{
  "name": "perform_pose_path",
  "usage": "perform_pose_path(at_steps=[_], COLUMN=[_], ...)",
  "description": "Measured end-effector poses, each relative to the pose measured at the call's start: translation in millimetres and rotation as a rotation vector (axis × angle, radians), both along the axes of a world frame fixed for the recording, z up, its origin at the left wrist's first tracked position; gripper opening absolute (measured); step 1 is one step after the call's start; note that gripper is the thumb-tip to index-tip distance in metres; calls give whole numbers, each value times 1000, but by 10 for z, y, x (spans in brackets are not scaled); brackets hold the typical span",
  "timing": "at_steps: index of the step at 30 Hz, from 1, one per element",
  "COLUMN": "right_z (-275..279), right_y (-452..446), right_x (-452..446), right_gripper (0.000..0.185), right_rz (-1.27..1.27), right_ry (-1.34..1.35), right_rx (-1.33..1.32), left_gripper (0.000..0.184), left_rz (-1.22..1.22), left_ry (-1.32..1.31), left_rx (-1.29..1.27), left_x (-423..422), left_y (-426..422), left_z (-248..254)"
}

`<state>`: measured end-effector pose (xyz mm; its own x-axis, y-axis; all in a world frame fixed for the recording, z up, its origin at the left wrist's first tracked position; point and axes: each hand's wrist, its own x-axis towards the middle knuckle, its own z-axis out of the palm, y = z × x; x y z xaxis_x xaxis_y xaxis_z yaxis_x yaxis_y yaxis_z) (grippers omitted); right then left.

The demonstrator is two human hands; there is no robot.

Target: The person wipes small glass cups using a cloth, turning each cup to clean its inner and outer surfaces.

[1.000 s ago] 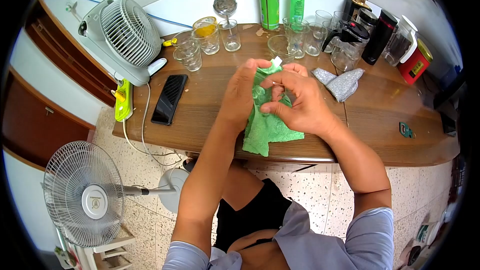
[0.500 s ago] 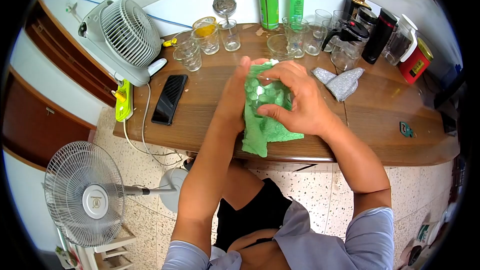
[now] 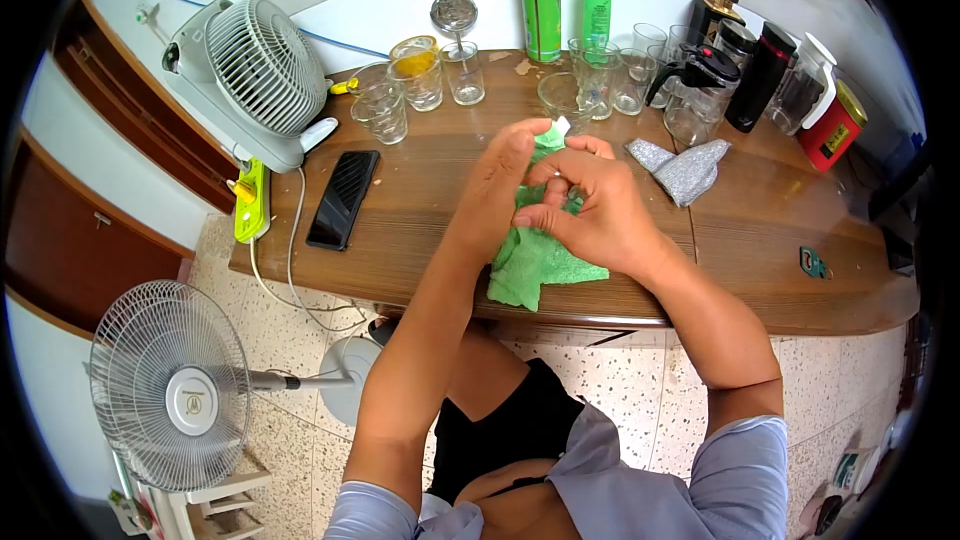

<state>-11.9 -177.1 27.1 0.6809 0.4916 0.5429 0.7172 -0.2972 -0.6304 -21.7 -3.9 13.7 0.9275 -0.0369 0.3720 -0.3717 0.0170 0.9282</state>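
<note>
Above the table's front part, my left hand [image 3: 497, 180] is closed on a green cloth [image 3: 530, 265], its fingers mostly behind the cloth. My right hand [image 3: 597, 202] is curled round a clear glass object inside the cloth; only bits of its glass show between the fingers. A white tag sticks up at the cloth's top corner. The cloth's lower end hangs spread toward the table's front edge. Just beyond my hands stands a clear glass bowl [image 3: 560, 92]. To the right lies a folded silver-grey cloth [image 3: 683, 168].
Several drinking glasses [image 3: 467, 77] stand along the back, beside a green spray bottle [image 3: 596, 8]. A glass pot [image 3: 692, 110] and a red tin [image 3: 832, 130] are at the back right. A black phone [image 3: 343, 200] lies at left, near a desk fan [image 3: 262, 65].
My hands opened wider round the glass object in the cloth, then drew closer together again. The glass now shows less between my fingers. The view has shifted slightly.
</note>
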Motion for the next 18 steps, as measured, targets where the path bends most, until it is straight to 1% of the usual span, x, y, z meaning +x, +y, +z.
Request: perform_pose_path(at_steps=[3,5,6,9,12,15,18], right_z=[39,59,64,85,75,16,41], right_y=[-13,-11,-15,-25,-44,-57,-35], right_x=[36,9,0,38,54,68,35], right_gripper=[34,35,36,37,36,38,36], right_rz=[37,34,31,49,79,80,60], right_ry=[-98,-98,-98,-176,-102,-51,-13], right_rx=[14,35,44,92,69,0,7], left_gripper=[62,61,61,58,55,52,50], left_rz=[-127,-81,-59,-216,-206,-43,-5], left_ry=[159,164,166,349,242,47,27], left_rx=[7,-108,-166,-518,-414,-161,-133], left_x=[-48,-4,20,65,121,137,155], left_y=[9,-4,-12,76,104,84,82], left_z=[64,10,-11,-23,-116,-164,-192])
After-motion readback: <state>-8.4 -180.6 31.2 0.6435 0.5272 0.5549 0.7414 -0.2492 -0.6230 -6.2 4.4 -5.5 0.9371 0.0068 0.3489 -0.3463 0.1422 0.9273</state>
